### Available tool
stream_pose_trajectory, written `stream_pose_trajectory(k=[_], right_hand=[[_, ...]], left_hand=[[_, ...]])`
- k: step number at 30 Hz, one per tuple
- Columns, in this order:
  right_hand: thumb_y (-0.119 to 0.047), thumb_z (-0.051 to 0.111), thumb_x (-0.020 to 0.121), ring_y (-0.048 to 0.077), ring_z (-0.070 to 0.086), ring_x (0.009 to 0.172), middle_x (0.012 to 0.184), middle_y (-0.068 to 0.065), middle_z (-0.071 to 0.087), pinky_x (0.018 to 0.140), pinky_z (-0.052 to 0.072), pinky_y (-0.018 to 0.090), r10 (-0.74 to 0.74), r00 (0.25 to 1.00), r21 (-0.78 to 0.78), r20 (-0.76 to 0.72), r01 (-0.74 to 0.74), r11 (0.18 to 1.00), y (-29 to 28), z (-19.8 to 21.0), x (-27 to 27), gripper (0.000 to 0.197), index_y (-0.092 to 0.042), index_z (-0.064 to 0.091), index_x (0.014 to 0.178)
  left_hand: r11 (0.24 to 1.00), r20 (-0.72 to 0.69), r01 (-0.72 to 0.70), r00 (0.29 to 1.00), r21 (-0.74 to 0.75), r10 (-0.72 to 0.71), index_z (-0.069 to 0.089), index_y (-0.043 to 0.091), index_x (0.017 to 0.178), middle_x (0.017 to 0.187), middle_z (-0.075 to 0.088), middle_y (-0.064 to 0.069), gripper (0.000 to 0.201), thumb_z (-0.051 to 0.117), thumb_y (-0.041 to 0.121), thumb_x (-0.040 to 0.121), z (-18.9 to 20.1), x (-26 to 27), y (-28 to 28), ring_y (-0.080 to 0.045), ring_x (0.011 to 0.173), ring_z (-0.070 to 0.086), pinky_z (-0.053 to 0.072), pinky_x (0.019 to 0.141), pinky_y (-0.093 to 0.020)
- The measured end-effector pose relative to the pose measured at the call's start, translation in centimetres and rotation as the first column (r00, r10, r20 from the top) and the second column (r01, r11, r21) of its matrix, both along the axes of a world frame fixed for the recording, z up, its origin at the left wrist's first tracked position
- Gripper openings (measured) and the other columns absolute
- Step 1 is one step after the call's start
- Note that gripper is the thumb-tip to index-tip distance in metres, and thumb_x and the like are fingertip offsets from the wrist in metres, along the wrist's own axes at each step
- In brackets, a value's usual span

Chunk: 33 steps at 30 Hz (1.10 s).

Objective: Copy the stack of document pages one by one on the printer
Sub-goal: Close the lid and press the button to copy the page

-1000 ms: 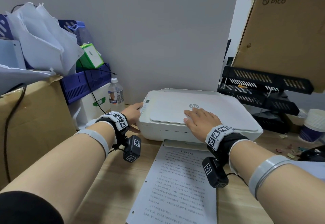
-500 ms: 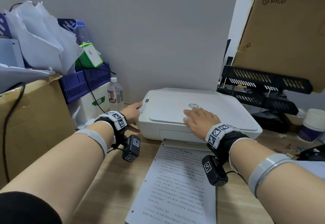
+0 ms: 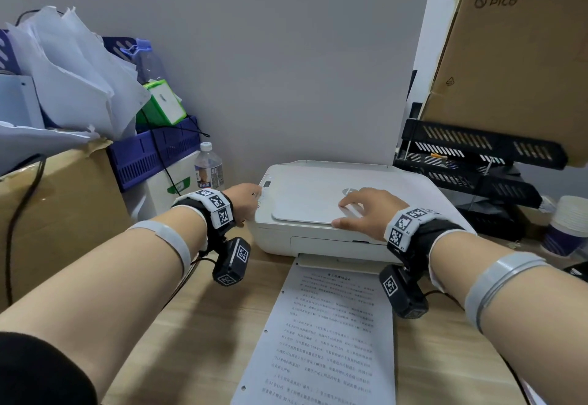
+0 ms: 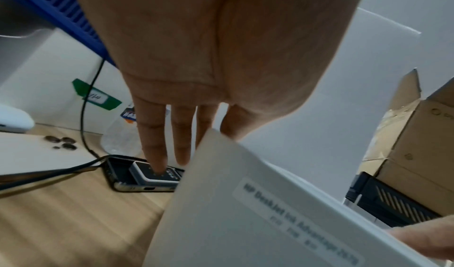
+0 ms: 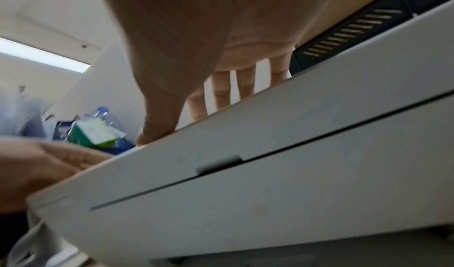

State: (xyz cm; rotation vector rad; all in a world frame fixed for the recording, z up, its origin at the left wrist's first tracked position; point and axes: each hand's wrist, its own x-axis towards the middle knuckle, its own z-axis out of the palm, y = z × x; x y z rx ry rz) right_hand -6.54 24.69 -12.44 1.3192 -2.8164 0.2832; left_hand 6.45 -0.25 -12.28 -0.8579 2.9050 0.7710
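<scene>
A white printer (image 3: 318,201) stands at the back of the wooden desk with its lid down. My left hand (image 3: 246,196) reaches its left edge by the control panel, fingers straight; in the left wrist view the fingers (image 4: 157,135) hang past the printer's corner (image 4: 245,222). My right hand (image 3: 359,210) lies flat on the lid, fingers spread, thumb at the lid's front edge; the right wrist view shows those fingers (image 5: 221,88) over the printer's front (image 5: 270,174). A printed page (image 3: 327,334) lies on the desk, its top edge at the output slot.
A water bottle (image 3: 208,167), a blue basket (image 3: 152,153) and a cardboard box (image 3: 63,201) crowd the left. Black file trays (image 3: 471,163), a PICO carton (image 3: 515,64) and paper cups (image 3: 566,226) stand right. A phone (image 4: 137,176) lies left of the printer.
</scene>
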Motion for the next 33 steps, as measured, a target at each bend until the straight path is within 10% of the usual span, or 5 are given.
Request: stream_pose_trajectory(k=[8, 17, 22, 27, 33], right_hand=[[-0.068, 0.057, 0.083, 0.011, 0.058, 0.084, 0.089, -0.017, 0.06, 0.073, 0.048, 0.031, 0.08, 0.972, -0.196, -0.221, -0.124, 0.973, 0.3, 1.0, -0.2, 0.036, -0.034, 0.064, 0.089], [-0.04, 0.066, 0.086, 0.022, 0.056, 0.099, 0.098, -0.006, 0.061, 0.089, 0.035, 0.042, -0.172, 0.823, -0.507, -0.541, -0.156, 0.848, -2.1, 7.5, -2.2, 0.03, -0.026, 0.06, 0.112], [-0.02, 0.059, 0.08, 0.025, 0.046, 0.102, 0.104, 0.001, 0.053, 0.088, 0.037, 0.043, -0.292, 0.865, -0.615, -0.408, -0.024, 0.788, -2.2, 7.1, -3.1, 0.035, -0.019, 0.049, 0.114], [-0.034, 0.058, 0.088, 0.025, 0.045, 0.111, 0.115, 0.0, 0.057, 0.097, 0.04, 0.044, -0.254, 0.947, -0.329, -0.196, 0.181, 0.927, -1.4, 3.6, -5.9, 0.036, -0.023, 0.047, 0.12], [-0.048, 0.054, 0.092, 0.022, 0.041, 0.13, 0.137, -0.001, 0.049, 0.106, 0.038, 0.046, -0.246, 0.969, -0.081, 0.01, 0.246, 0.966, -0.8, 0.4, -7.3, 0.048, -0.028, 0.043, 0.135]], left_hand=[[0.952, -0.069, 0.081, 0.992, -0.295, -0.106, 0.042, 0.035, 0.145, 0.129, 0.045, -0.012, 0.067, 0.071, 0.028, 0.085, 0.9, -2.5, -0.9, -0.029, 0.114, 0.05, 0.045, 0.1, -0.039], [0.994, -0.589, 0.06, 0.808, 0.094, 0.007, 0.071, 0.013, 0.081, 0.072, 0.071, -0.006, 0.015, 0.071, 0.026, 0.088, 4.0, -7.4, -0.5, -0.025, 0.069, 0.067, 0.053, 0.07, -0.032], [0.978, -0.686, 0.063, 0.721, 0.201, 0.094, 0.066, 0.004, 0.099, 0.08, 0.068, -0.009, 0.015, 0.064, 0.018, 0.093, 6.4, -11.5, -1.7, -0.022, 0.071, 0.064, 0.051, 0.072, -0.032], [0.974, -0.634, 0.012, 0.761, 0.228, 0.139, 0.058, 0.002, 0.116, 0.094, 0.066, -0.009, 0.029, 0.062, 0.018, 0.092, 7.9, -15.6, -3.2, -0.024, 0.084, 0.064, 0.052, 0.076, -0.034], [0.919, -0.578, 0.063, 0.793, 0.39, 0.192, 0.046, 0.008, 0.128, 0.083, 0.055, -0.005, 0.039, 0.053, -0.001, 0.09, 8.3, -18.4, -3.4, -0.014, 0.064, 0.055, 0.044, 0.049, -0.021]])
